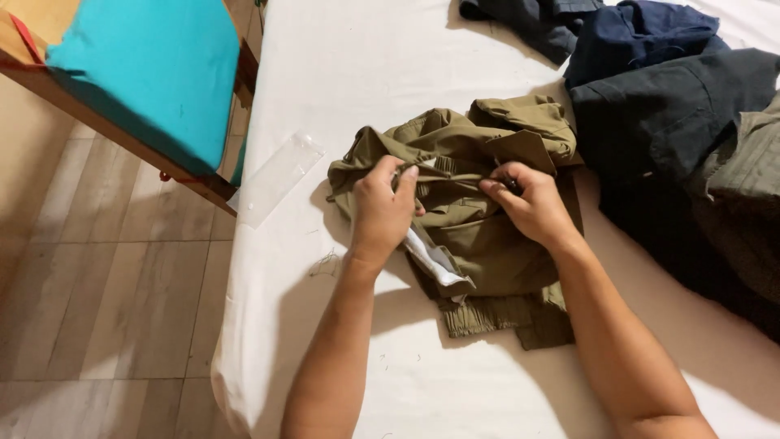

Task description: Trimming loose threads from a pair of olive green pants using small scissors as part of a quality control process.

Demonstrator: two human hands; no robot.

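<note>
An olive green garment point(479, 236) lies crumpled on a white bed sheet point(366, 73), with a white lining patch point(435, 260) showing near its lower left. My left hand point(380, 207) pinches a fold of the olive fabric near its left side. My right hand point(532, 203) grips the same fold further right, fingers curled into the cloth. Both hands hold the fabric between them across the garment's upper middle.
A pile of dark clothes point(666, 106) in navy, charcoal and grey-green lies at the right and top. A flat clear plastic bag point(280, 175) sits near the bed's left edge. A wooden chair with a teal cushion point(154, 73) stands over the wood floor point(106, 309) at left.
</note>
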